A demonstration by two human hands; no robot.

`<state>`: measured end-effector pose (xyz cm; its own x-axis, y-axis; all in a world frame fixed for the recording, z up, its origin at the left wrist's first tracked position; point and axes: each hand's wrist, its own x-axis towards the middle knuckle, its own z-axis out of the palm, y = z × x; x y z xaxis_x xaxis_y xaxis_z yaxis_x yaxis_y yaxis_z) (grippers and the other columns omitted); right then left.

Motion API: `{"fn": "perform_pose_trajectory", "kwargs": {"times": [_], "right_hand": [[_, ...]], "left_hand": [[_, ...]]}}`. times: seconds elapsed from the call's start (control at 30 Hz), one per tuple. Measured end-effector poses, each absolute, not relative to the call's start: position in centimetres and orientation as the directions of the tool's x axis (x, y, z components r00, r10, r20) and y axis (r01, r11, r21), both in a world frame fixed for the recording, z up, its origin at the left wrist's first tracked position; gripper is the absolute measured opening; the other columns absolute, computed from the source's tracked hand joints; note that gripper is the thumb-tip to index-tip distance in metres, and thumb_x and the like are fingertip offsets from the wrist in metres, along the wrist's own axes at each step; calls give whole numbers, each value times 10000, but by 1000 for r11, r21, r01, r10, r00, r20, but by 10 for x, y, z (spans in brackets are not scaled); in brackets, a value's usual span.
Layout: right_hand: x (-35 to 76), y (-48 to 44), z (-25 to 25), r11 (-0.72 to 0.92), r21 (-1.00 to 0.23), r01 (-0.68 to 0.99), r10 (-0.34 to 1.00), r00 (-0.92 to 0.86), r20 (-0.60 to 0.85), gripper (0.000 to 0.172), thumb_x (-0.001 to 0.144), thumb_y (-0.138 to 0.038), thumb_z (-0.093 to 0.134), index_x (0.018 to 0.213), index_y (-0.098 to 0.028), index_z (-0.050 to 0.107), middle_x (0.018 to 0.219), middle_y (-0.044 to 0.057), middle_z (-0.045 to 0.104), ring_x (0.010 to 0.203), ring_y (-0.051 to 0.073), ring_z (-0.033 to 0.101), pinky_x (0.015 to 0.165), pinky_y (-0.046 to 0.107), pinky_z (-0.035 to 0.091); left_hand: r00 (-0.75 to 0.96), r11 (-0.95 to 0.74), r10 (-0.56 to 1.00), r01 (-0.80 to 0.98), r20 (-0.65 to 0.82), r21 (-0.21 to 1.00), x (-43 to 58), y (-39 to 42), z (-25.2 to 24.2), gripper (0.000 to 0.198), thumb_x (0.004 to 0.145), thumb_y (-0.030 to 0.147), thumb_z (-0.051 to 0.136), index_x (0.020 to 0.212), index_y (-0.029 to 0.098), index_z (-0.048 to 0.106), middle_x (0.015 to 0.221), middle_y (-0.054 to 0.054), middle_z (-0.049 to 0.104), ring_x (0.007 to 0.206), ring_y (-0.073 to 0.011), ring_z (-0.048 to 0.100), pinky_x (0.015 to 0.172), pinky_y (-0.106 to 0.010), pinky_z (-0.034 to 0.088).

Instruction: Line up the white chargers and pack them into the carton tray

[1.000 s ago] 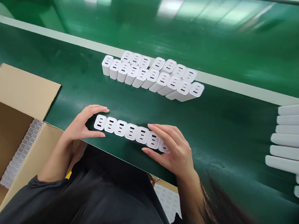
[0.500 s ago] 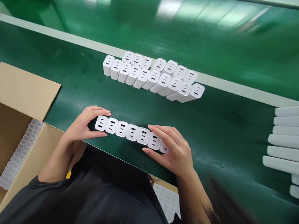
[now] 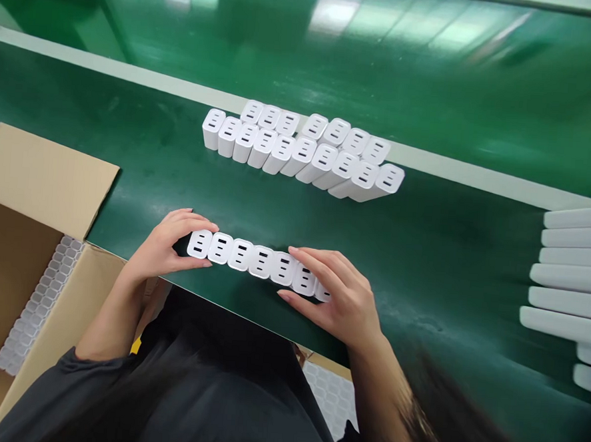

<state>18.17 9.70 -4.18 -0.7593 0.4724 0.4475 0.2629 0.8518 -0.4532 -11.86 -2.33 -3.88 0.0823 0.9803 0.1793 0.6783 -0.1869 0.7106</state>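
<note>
A row of several white USB chargers [image 3: 261, 262] stands side by side near the green table's front edge, port ends facing up. My left hand [image 3: 166, 245] wraps the row's left end, with fingers on the far side and thumb on the near side. At the right end, my right hand [image 3: 338, 294] spans the row the same way and partly covers the last chargers. Farther back, more white chargers [image 3: 284, 147] stand upright in two staggered rows, some leaning.
An open cardboard box [image 3: 47, 182] at the left holds rows of pale pieces [image 3: 45, 292]. White blocks [image 3: 572, 274] lie stacked on the right side of the green table [image 3: 447, 270]. A pale strip [image 3: 134, 71] runs along the back. More pale pieces [image 3: 328, 386] show below the table edge.
My right hand has slid very slightly left along the row. My left hand and the chargers look almost unmoved.
</note>
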Motion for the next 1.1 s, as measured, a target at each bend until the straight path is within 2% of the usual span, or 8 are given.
{"fn": "perform_pose_trajectory", "kwargs": {"times": [0.73,0.97,1.03,1.1], "right_hand": [[182,97,-45,851,-452,268,473,-765,438,519,873,-380,736,1335,-214,567,1052,101,726,847,219,689,763,347,575],[182,98,-44,848,-454,272,478,-762,437,511,880,-382,724,1342,-226,572,1060,95,731,837,216,692,754,346,575],[182,98,-44,848,-455,273,479,-761,437,508,882,-385,720,1343,-226,575,1060,95,732,836,217,693,753,347,573],[181,98,-44,852,-450,267,473,-761,445,506,882,-380,720,1340,-218,577,1056,98,732,834,217,692,742,341,570]], "left_hand": [[80,-176,983,682,166,710,-118,-23,-39,460,836,409,759,1240,260,599,1175,-49,713,1138,-228,644,1148,-484,388],[122,-251,964,717,238,651,-113,-22,-36,715,803,470,782,1414,262,474,1357,-109,624,1266,-280,573,1119,-482,412],[131,-241,968,723,214,647,-110,-20,-35,648,837,471,748,1399,270,496,1341,-96,637,1252,-266,584,1092,-452,439],[110,-199,979,718,173,667,-106,-18,-35,544,864,478,715,1337,261,553,1257,-73,682,1142,-227,641,986,-375,507]]}}
